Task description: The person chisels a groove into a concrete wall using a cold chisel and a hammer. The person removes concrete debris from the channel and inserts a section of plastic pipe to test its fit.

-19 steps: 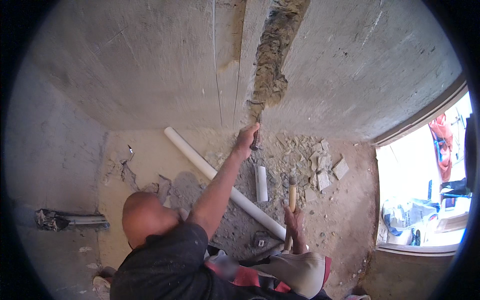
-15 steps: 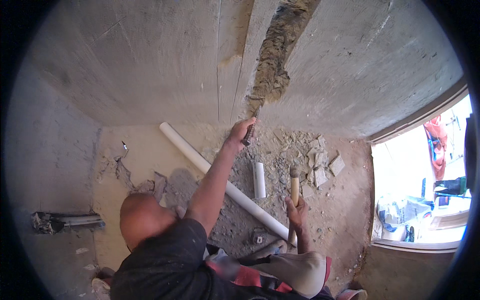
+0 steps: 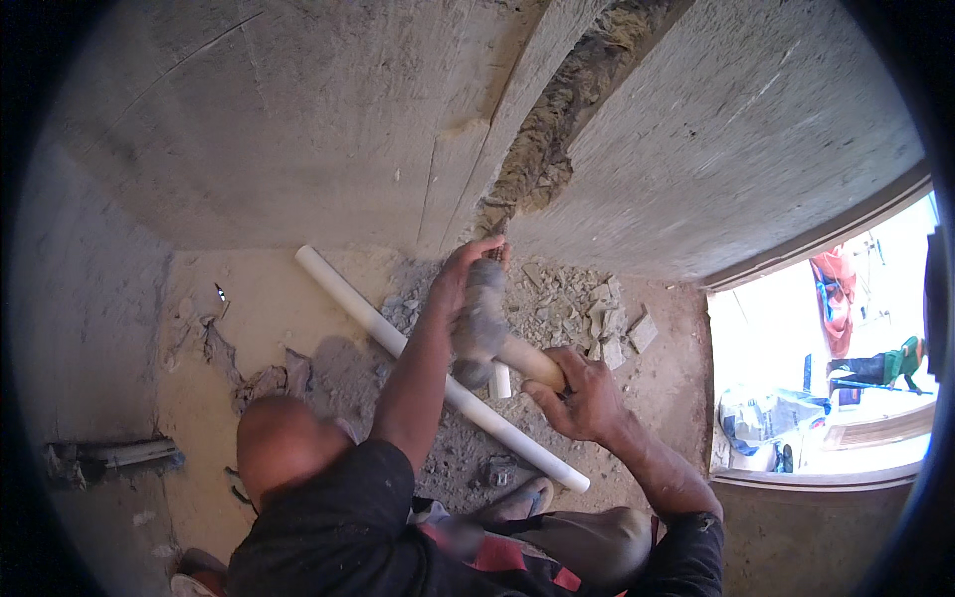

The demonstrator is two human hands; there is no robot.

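Observation:
My left hand (image 3: pixel 468 267) is closed around a dark ribbed chisel (image 3: pixel 497 249), its upper end at the lower end of a rough channel (image 3: pixel 557 124) chased into the grey wall. My right hand (image 3: pixel 582 393) grips the wooden handle (image 3: pixel 529 363) of a hammer. Motion blurs the heavy hammer head (image 3: pixel 482 318), which is just below my left hand and covers the chisel's lower end. Whether the two touch, I cannot tell. Behind the hammer, a short white pipe piece (image 3: pixel 502 382) is partly hidden.
A long white pipe (image 3: pixel 507 430) lies slantwise on the dusty floor, passing behind my left forearm. Broken plaster and rubble (image 3: pixel 597 318) are heaped along the wall's foot. On the right is a bright opening (image 3: pixel 776 348) with a frame. Another cavity (image 3: pixel 114 455) with a pipe shows at the left.
My right hand has raised the hammer from low on the right, up and leftward to the chisel. My left hand keeps its grip on the chisel; the view has shifted slightly.

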